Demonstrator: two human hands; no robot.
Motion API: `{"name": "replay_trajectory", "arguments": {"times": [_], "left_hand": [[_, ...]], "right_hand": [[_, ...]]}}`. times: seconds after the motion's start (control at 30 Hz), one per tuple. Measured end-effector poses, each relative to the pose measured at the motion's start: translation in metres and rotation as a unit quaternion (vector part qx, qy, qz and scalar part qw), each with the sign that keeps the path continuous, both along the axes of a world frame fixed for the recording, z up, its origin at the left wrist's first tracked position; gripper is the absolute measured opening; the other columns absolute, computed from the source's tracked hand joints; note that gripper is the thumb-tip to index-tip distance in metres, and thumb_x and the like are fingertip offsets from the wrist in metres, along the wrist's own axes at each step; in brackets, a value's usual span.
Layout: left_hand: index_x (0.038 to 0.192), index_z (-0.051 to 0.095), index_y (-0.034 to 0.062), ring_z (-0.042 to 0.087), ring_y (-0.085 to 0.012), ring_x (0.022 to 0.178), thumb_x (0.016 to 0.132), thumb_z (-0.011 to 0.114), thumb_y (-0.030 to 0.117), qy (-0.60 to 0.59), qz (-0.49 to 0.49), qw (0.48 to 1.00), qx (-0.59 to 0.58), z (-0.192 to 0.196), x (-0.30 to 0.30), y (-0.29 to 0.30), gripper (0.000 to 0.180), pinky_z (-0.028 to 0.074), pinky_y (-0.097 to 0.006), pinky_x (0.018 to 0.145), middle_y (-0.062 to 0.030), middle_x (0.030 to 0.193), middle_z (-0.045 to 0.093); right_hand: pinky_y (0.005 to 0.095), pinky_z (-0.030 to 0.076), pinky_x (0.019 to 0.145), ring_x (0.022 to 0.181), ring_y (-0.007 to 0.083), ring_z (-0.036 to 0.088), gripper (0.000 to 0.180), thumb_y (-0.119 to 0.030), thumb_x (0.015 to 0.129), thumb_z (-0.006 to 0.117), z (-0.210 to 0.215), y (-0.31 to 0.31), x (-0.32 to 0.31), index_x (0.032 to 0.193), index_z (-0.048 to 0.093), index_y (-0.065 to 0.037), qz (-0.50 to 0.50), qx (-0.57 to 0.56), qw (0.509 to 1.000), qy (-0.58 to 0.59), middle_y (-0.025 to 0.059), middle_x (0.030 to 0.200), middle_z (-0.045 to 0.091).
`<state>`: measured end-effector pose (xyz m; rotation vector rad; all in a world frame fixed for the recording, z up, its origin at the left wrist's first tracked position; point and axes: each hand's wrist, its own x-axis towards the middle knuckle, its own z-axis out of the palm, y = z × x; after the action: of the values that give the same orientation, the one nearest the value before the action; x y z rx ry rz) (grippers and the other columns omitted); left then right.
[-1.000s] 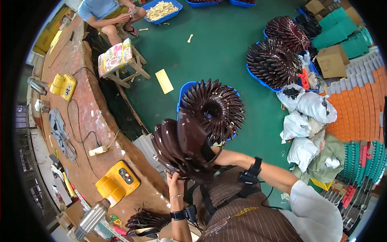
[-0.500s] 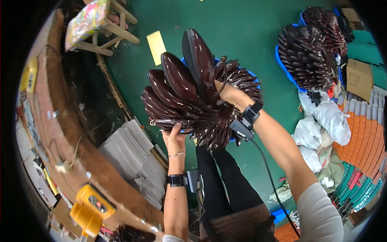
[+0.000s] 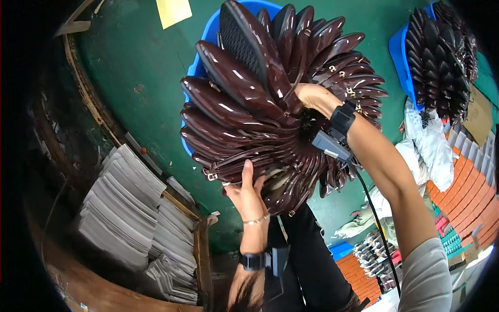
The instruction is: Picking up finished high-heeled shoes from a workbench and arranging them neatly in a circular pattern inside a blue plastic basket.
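A fan of glossy dark brown shoes [image 3: 236, 83], some with small metal buckles, sits in and over a blue basket [image 3: 209, 32], toes pointing outward. My right hand [image 3: 314, 100] is closed at the inner end of the large upper shoes, by the dark hollow in the middle; its fingertips are hidden behind them. My left hand [image 3: 249, 200] grips the lower left of the fan, thumb on top and fingers beneath. One upper shoe shows its black textured sole [image 3: 241, 47].
Another blue basket [image 3: 400, 65] of similar shoes stands at the far right, above white plastic bags [image 3: 431, 151] and orange stacks [image 3: 462, 182]. Grey sheets [image 3: 122, 203] are piled at the left beside a wooden edge. Yellow paper [image 3: 174, 11] lies on the green floor.
The shoes and basket appear larger and nearer, and the view has shifted. The held shoes now sit down among those in the basket. Both hands keep their hold.
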<state>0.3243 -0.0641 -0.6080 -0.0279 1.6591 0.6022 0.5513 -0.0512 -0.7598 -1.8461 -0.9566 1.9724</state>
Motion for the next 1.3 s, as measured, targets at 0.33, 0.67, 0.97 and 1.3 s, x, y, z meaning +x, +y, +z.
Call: {"name": "replay_trajectory", "arguments": {"times": [0.33, 0.67, 0.97, 1.3], "left_hand": [[0.133, 0.035, 0.0015, 0.046, -0.0203, 0.112, 0.083, 0.061, 0.009, 0.205, -0.192, 0.958, 0.058, 0.041, -0.026, -0.027, 0.057, 0.039, -0.034, 0.092, -0.0153, 0.128, 0.043], [0.141, 0.006, -0.0001, 0.024, -0.0286, 0.130, 0.076, 0.073, 0.022, 0.261, -0.287, 0.919, 0.072, -0.023, -0.047, -0.066, 0.096, 0.021, -0.036, 0.106, -0.0237, 0.142, 0.020], [0.138, 0.020, -0.0011, 0.035, -0.0325, 0.125, 0.075, 0.072, 0.019, 0.153, -0.302, 0.938, 0.072, 0.075, -0.101, -0.118, 0.084, 0.029, -0.039, 0.104, -0.0220, 0.137, 0.031], [0.126, 0.046, 0.0038, 0.059, -0.0258, 0.104, 0.083, 0.062, 0.026, 0.114, -0.356, 0.926, 0.043, 0.346, -0.206, -0.203, 0.051, 0.045, -0.032, 0.091, -0.0182, 0.113, 0.060]], "right_hand": [[0.0260, 0.041, 0.085, 0.093, 0.0125, 0.054, 0.037, -0.003, 0.089, 0.034, -0.029, -0.009, -0.002, 0.126, 0.040, 0.001, 0.283, 0.082, 0.952, -0.079, 0.0036, 0.116, 0.055], [0.0260, 0.042, 0.083, 0.092, 0.0150, 0.057, 0.036, -0.005, 0.085, 0.041, 0.010, 0.015, -0.021, 0.118, 0.050, 0.002, 0.065, 0.152, 0.986, 0.013, 0.0065, 0.108, 0.061], [0.0251, 0.047, 0.071, 0.080, 0.0122, 0.059, 0.031, 0.005, 0.076, 0.046, 0.189, -0.063, -0.022, 0.102, 0.063, -0.002, -0.328, 0.028, 0.942, -0.063, 0.0045, 0.087, 0.065], [0.0247, 0.049, 0.068, 0.074, 0.0110, 0.062, 0.023, 0.005, 0.079, 0.049, 0.433, -0.158, -0.189, 0.085, 0.069, -0.004, 0.125, 0.076, 0.988, 0.039, 0.0047, 0.080, 0.067]]}}
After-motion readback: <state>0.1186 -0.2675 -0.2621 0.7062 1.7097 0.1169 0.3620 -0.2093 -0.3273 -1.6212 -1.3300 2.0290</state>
